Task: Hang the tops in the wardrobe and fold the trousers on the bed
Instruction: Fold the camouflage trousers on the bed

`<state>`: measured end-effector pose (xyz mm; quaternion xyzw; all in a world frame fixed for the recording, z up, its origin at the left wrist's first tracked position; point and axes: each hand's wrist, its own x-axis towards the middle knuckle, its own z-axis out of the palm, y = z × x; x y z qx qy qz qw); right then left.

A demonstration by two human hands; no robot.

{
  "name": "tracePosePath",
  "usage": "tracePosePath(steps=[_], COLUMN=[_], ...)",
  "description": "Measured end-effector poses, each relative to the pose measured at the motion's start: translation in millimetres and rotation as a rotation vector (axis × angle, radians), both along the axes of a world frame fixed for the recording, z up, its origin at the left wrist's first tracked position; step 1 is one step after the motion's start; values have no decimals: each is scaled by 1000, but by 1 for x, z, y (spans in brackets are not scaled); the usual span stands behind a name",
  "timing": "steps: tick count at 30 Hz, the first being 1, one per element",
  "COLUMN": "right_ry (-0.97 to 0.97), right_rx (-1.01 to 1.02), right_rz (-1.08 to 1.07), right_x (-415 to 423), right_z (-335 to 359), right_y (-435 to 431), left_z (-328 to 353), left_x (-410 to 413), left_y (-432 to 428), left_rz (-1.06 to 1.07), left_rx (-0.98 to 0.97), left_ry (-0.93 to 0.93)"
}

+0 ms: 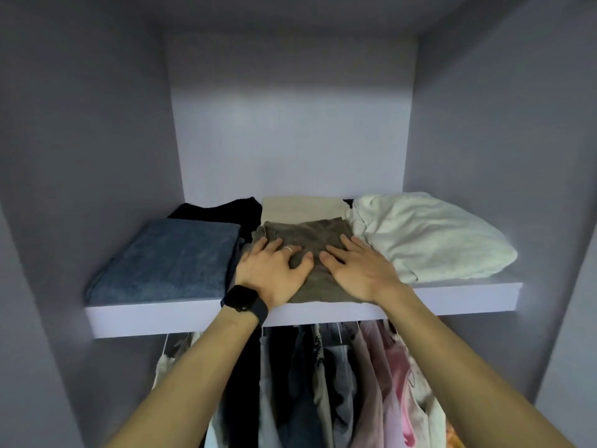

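Both arms reach up to the shelf (452, 297) inside the wardrobe (290, 124), where a folded pair of olive-brown trousers (310, 234) lies at the front edge, in the middle. The left hand (274, 270) lies flat on the left part of the trousers with its fingers spread and nearly straight, pressing down rather than grasping; a ring (288, 249) shows on one finger and a black watch (244, 302) on the wrist. The right hand (352, 270) lies flat on the right part in the same way, fingers straight and holding nothing. Just left of the trousers sits a folded blue garment (168, 260), with a black one (223, 210) behind it. A beige folded piece (300, 206) lies behind the trousers, and a crumpled white cloth (426, 237) lies to their right. Below the shelf, tops (355, 383) hang in a row on hangers.
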<state>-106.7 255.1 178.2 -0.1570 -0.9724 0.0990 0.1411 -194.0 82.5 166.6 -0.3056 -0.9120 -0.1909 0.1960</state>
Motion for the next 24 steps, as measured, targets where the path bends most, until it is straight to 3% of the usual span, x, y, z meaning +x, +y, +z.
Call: tracePosePath(steps=[5,8,10,12,19,24], right_ry=[-45,217,463,570,380,388], right_rx=[-37,104,221,294,81,91], right_rz=[-4,-85,-151,-148,-21,-29], right_x=[-4,8,24,31,6,-6], right_z=[2,-9,-27,-41,-30,-32], right_y=[-2,-13,-25,-27,-3,3], left_z=[-1,-4,-16,-30,-26,-32], left_x=[-6,6,22,32,4,-6], left_y=[2,2,-3,-8,-5,-1], left_rz=[-30,28,50,31,18,34], left_rx=[-37,-52,-20,28,3,29], left_ry=[-83,-25,158,288,157,173])
